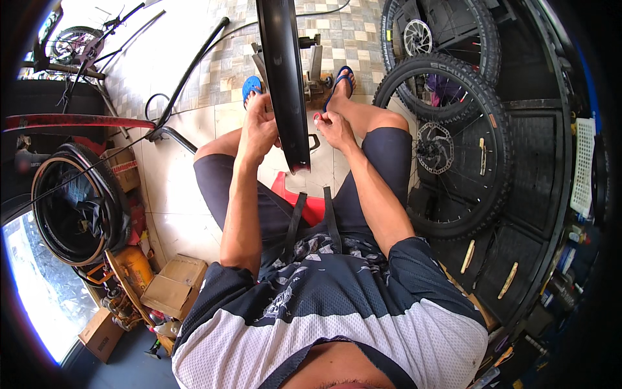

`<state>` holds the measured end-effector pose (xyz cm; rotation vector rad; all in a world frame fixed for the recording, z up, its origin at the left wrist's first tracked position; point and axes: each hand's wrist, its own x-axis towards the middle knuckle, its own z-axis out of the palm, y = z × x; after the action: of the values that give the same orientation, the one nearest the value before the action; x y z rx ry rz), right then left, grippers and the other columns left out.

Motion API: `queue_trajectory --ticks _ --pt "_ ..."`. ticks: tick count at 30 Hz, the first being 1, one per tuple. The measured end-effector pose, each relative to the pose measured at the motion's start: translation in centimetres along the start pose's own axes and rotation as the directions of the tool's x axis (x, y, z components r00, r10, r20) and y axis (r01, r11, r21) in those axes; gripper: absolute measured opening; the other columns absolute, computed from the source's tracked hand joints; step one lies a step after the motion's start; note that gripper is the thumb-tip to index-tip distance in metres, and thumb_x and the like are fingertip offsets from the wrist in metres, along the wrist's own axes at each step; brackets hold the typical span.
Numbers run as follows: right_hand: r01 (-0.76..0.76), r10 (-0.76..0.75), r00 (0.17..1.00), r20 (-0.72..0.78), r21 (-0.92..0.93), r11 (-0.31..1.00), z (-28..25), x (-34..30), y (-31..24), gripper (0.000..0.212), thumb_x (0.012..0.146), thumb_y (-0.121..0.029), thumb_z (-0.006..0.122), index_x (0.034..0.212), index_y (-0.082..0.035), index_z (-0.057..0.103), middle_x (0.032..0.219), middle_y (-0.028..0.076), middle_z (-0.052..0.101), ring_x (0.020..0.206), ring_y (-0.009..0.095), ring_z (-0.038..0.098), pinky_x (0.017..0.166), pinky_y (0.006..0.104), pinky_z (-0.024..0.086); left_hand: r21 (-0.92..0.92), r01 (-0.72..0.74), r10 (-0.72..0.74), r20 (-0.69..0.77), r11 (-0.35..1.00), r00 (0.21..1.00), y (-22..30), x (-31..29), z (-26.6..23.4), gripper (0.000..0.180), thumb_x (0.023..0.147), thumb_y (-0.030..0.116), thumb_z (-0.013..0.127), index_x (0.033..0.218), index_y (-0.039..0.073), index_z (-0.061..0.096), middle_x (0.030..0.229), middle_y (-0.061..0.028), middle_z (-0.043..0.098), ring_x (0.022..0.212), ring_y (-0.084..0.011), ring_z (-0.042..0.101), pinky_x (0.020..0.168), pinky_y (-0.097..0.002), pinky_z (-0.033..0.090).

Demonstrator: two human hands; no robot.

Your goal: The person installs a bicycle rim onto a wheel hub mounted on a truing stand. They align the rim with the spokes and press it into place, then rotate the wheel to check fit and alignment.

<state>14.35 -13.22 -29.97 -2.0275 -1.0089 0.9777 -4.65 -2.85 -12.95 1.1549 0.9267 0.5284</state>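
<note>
A black bicycle wheel rim (285, 71) stands upright in front of me, held in a metal wheel stand (315, 68) on the floor between my feet. My left hand (259, 133) is closed at the rim's left side, its fingers curled and partly hidden, so what they grip does not show. On the other side, my right hand (337, 133) pinches a small red tool (317, 118) close to the rim, apart from its outer face. Spokes are not visible from here.
At right, wheels with knobby tyres (447, 65) and a disc rotor (435, 148) lean by black panels. A red stool (311, 206) shows between my legs. Left are a black bent tube (194, 68), stacked tyres (78, 204) and a cardboard box (175, 285).
</note>
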Motion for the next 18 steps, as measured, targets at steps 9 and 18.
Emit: queue_trajectory --ticks 9,18 --pt "-0.071 0.070 0.997 0.026 0.039 0.997 0.0 0.0 0.0 0.030 0.092 -0.032 0.071 0.101 -0.003 0.071 0.094 0.015 0.075 0.089 0.028 0.073 0.081 0.0395 0.056 -0.047 -0.231 0.229 -0.037 0.972 0.973 7.1 2.0 0.7 0.054 0.095 0.007 0.068 0.141 -0.004 0.042 0.073 -0.0062 0.069 0.054 -0.0075 0.062 0.043 -0.0207 0.045" --pt "-0.077 0.076 0.996 0.037 0.028 0.997 -0.2 0.1 -0.2 0.031 0.091 -0.032 0.070 0.101 -0.003 0.071 0.093 0.015 0.075 0.089 0.028 0.073 0.081 0.0395 0.055 0.034 -0.344 0.345 -0.083 0.939 0.935 10.6 4.6 0.6 0.041 0.093 0.013 0.075 0.127 -0.001 0.057 0.080 -0.0057 0.074 0.058 -0.0053 0.064 0.048 -0.0196 0.048"
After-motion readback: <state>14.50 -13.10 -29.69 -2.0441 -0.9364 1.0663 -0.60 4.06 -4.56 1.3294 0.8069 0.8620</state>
